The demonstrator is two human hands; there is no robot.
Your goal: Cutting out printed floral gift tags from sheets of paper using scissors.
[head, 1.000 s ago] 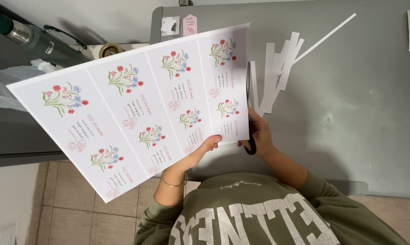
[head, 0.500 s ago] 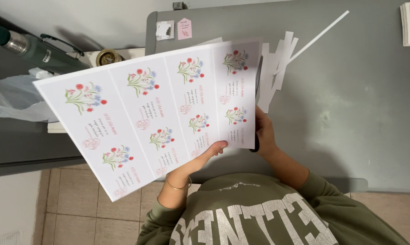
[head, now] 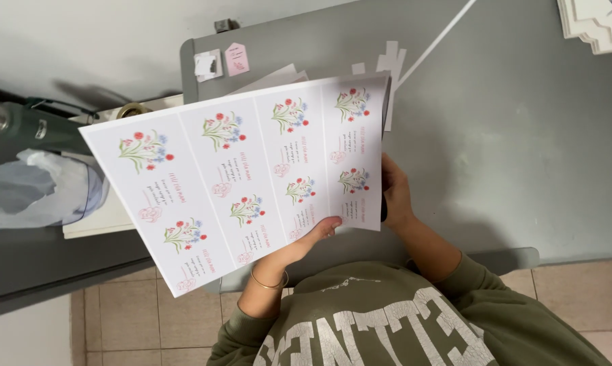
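1. At the far left a dark green bottle (head: pixel 21 125) lies by a crumpled clear plastic bag (head: pixel 38 193), both well apart from the hands.
2. A roll of tape (head: pixel 133 110) peeks out just above the top left edge of the sheet.
3. The printed sheet (head: pixel 245 176), white with rows of small flower cards, is held up tilted over the left edge of the grey table (head: pixel 523 149); its lower left corner hangs past the table, above the tiled floor (head: pixel 126 318).
4. The left hand (head: pixel 299 244) supports the sheet from below at its bottom edge, fingers together and pressed against the paper, with a thin bracelet (head: pixel 269 281) at the wrist.
5. The right hand (head: pixel 395 193) sits at the sheet's right edge, closed around dark scissors (head: pixel 385 203), mostly hidden behind the paper.
6. White paper strips (head: pixel 391 64) lie just beyond the sheet's top right corner.
7. Right of the hands the table top is bare and wide, up to a stack of white cards (head: pixel 597 24) in the far corner.
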